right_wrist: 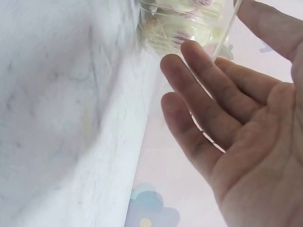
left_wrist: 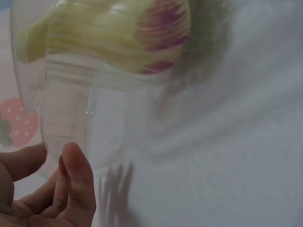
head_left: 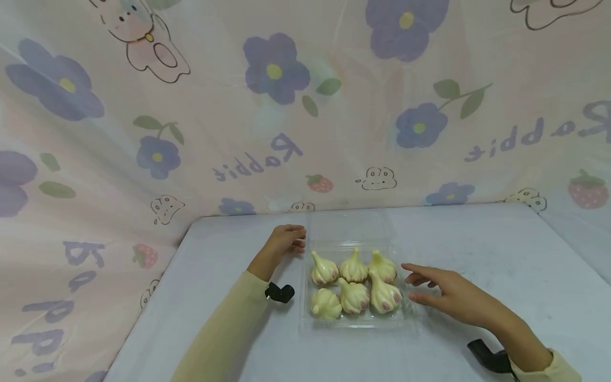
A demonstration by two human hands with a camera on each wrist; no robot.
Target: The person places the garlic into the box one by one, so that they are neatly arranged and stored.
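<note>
A clear plastic box (head_left: 355,321) lies on the table with its lid (head_left: 350,227) folded back behind it. Several garlic bulbs (head_left: 354,296) sit inside in two rows. At the lid's left side is my left hand (head_left: 285,241); in the left wrist view its fingertips (left_wrist: 78,163) come up to the clear plastic edge, and I cannot tell if they touch it. My right hand (head_left: 441,292) hovers just right of the box, fingers extended and nothing held. The right wrist view shows its palm and loosely spread fingers (right_wrist: 201,97) near the box wall.
A white-covered table (head_left: 477,239) bears the box. Behind and to the left hangs a pale curtain (head_left: 343,132) printed with flowers, rabbits and strawberries. Black straps with small devices (head_left: 280,293) are on both wrists.
</note>
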